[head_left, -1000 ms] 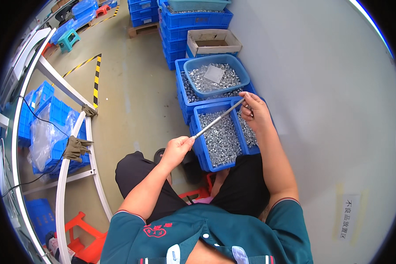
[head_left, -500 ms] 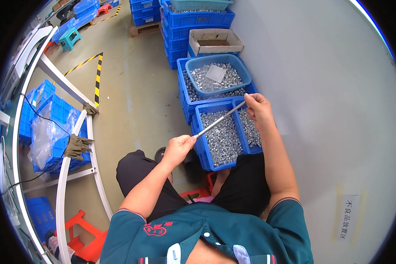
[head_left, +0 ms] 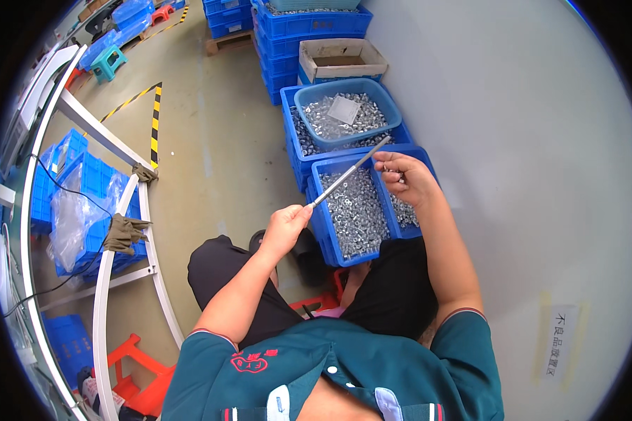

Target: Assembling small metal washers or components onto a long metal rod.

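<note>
My left hand (head_left: 288, 228) is closed around the lower end of a thin metal rod (head_left: 345, 175), which slants up and to the right. Its lower stretch looks thicker than its upper end. Just right of the rod's free tip, my right hand (head_left: 409, 179) has its fingers curled, apart from the rod. Small shiny metal pieces (head_left: 402, 179) show between those fingers; their exact kind is too small to tell. Below both hands stands a blue bin (head_left: 321, 237) full of small silvery metal parts (head_left: 358, 217). A second compartment of such parts (head_left: 404, 212) lies partly under my right forearm.
Beyond the bin, a light blue basin (head_left: 347, 142) of metal parts sits on another blue crate. A cardboard box (head_left: 344, 70) and stacked blue crates (head_left: 281, 49) stand farther back. A grey wall (head_left: 512, 175) runs along the right. At left is a white metal frame (head_left: 98, 309) with gloves (head_left: 126, 233).
My right hand has let go of the rod's upper end and drawn slightly down from it. The rod now points more steeply upward, still in my left hand.
</note>
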Motion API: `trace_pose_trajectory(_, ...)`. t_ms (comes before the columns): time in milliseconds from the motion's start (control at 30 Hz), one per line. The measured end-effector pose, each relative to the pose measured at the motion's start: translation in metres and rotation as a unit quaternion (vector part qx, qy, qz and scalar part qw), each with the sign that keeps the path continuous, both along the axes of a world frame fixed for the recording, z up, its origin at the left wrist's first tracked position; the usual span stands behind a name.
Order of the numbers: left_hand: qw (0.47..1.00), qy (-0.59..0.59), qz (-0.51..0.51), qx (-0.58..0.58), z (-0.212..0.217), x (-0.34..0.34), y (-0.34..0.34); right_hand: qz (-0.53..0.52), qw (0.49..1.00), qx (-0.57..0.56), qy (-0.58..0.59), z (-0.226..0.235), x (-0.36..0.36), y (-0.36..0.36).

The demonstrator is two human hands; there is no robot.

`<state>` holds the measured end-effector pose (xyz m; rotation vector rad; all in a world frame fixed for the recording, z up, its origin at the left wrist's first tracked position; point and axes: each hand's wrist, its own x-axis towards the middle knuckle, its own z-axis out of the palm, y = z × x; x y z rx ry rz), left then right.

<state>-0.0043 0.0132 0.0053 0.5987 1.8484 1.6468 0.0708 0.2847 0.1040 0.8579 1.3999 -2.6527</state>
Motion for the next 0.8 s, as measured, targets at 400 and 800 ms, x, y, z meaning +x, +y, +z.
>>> trace_pose_trajectory(400,1.000,0.004,-0.031,-0.005,-0.003,0.002,-0.008,-0.061,0.990,-0.084,0.094,-0.003,0.005,0.014)
trace_pose_trajectory(800,0.999,0.028,-0.035,-0.019,-0.007,0.003,-0.007,0.004,0.999,0.015,0.045,-0.001,0.008,0.025)
